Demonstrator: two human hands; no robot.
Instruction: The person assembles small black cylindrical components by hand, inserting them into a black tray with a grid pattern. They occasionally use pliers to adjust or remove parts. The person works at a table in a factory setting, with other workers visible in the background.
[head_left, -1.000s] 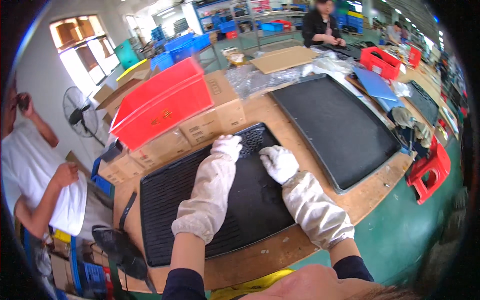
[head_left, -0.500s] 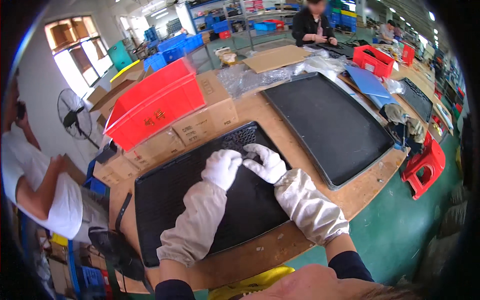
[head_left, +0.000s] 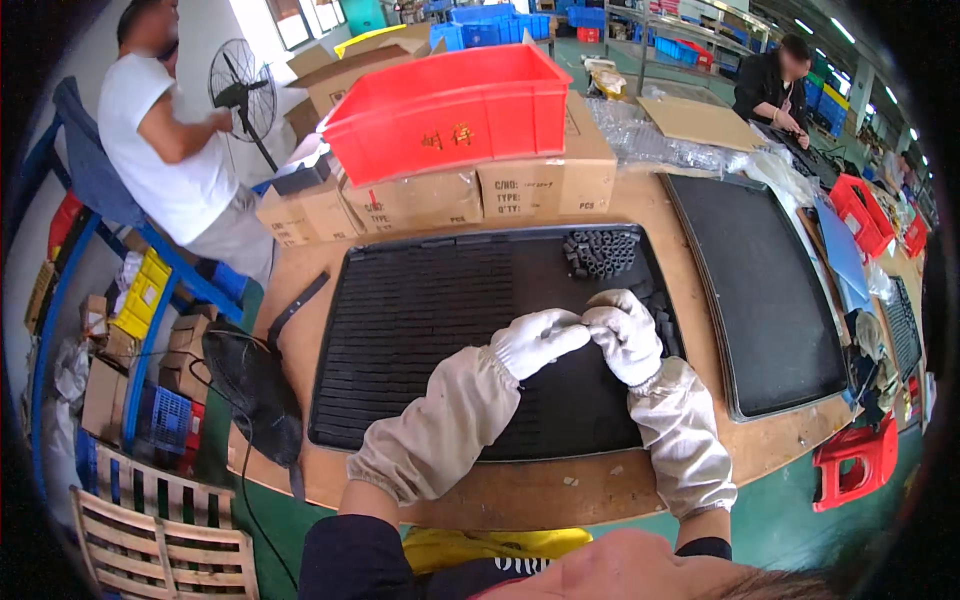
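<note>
A black ribbed tray (head_left: 420,310) lies on the wooden table in front of me, its left part filled with rows of small black parts. A loose cluster of black parts (head_left: 600,252) sits at the tray's far right corner. My left hand (head_left: 538,340) and my right hand (head_left: 625,335), both in white gloves with beige sleeve covers, meet over the tray's right half. Their fingertips pinch together on a small dark part (head_left: 583,322) between them; it is mostly hidden by the gloves.
A red bin (head_left: 450,110) rests on cardboard boxes (head_left: 520,185) behind the tray. A second black tray (head_left: 760,290) lies to the right. A person in a white shirt (head_left: 165,150) stands at far left by a fan (head_left: 240,90); another person (head_left: 770,85) works at the back right.
My hands drew back from the tray's far edge and came together over its right half, fingertips now pinched. The view has shifted so the tray sits more centred.
</note>
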